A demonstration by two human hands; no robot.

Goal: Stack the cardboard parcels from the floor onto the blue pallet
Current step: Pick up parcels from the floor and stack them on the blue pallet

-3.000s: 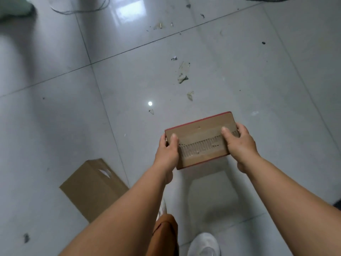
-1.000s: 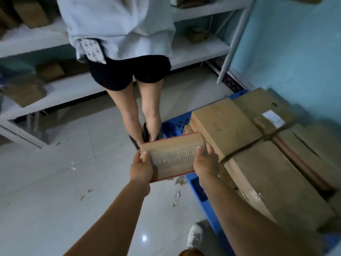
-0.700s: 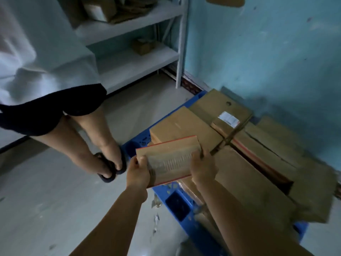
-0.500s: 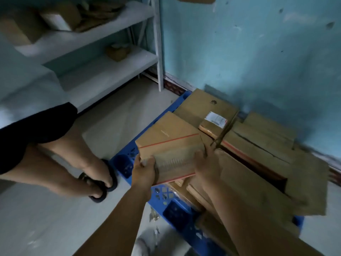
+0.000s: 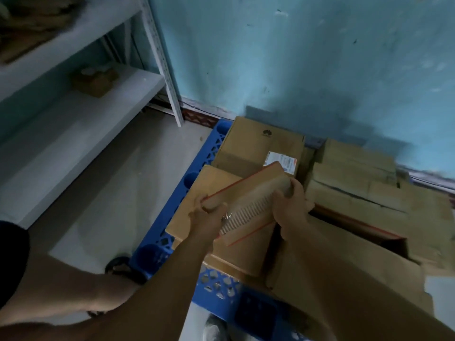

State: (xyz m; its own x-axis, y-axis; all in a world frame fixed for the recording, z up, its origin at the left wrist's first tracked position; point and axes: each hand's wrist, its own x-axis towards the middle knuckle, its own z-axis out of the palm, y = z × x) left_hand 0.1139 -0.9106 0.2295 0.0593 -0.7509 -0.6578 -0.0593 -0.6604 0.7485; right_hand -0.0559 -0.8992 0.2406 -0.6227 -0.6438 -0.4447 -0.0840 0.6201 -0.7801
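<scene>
Centre frame: red-edged cardboard parcel (image 5: 248, 205), tilted, above the stacked parcels (image 5: 357, 193) on blue pallet (image 5: 216, 286). Left hand (image 5: 205, 219) grips its lower-left end; right hand (image 5: 290, 205) grips its upper-right end.

Two hands, left hand (image 5: 205, 219) and right hand (image 5: 290, 207); one red-edged parcel (image 5: 248, 205) held between; one blue pallet (image 5: 194, 178); several stacked cardboard parcels (image 5: 258, 146), exact number unclear; one white shelving unit (image 5: 170, 77).

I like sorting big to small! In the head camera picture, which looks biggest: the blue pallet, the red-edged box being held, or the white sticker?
1. Blue plastic pallet
2. Flat red-edged cardboard parcel, though it's nearer the camera
3. White paper label
</scene>
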